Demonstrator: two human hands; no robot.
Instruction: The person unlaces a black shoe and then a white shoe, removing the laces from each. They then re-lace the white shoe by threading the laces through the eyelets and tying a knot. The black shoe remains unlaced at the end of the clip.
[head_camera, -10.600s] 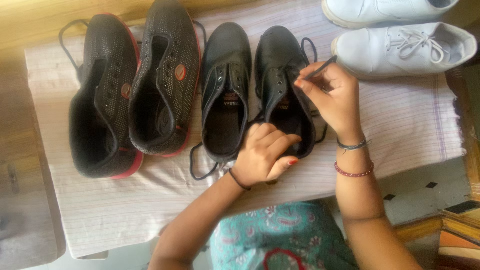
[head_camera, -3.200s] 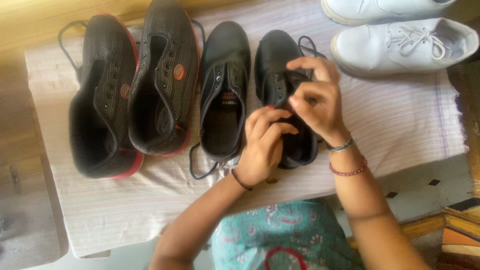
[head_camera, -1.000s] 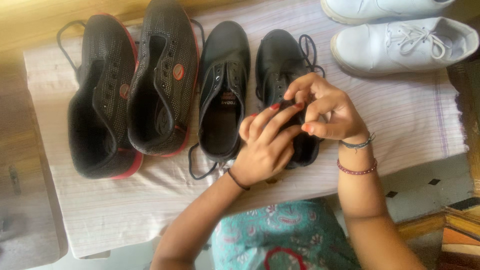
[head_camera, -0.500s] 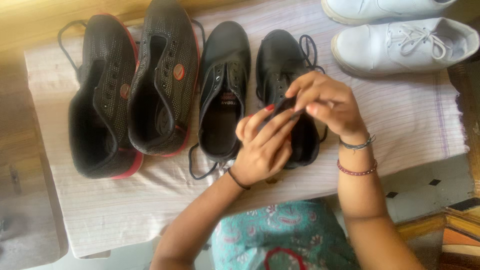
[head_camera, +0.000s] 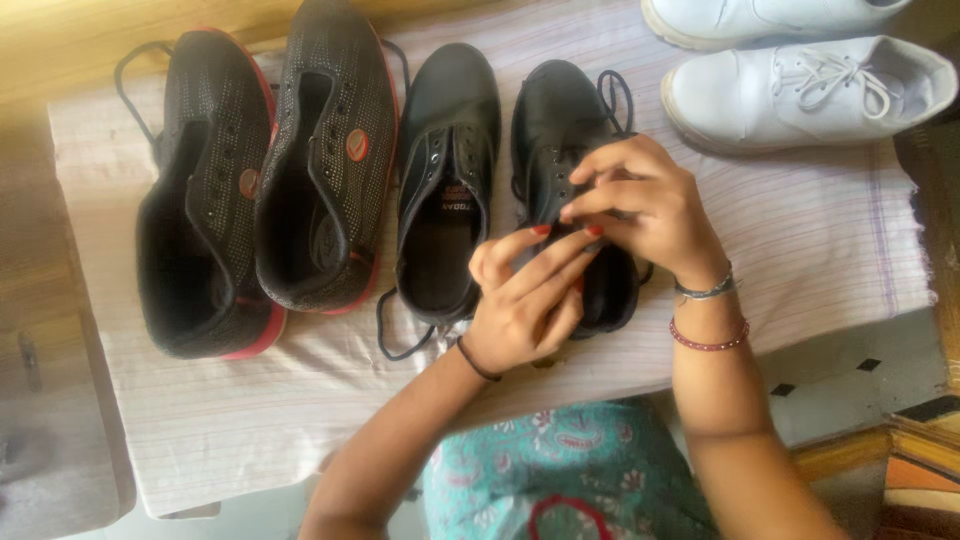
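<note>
**Both hands busy on the black leather shoe**

Watching from beside the desk, which has a striped cloth over it. The right hand sits over the eyelet area of the black shoe, second from the right in the row, fingers pressed together in a pinch on what looks like the black lace; the hand hides the exact spot, so I can't swear to it. The left hand rests on the shoe's opening with fingers stretched out and lightly spread, probably pinning the shoe so it doesn't slide.

Its partner shoe lies just beside it, open and unlaced. Left of that is a black mesh pair with red soles, and a white pair sits at the far right. All toes point away from the person, likely for easy reach.
</note>
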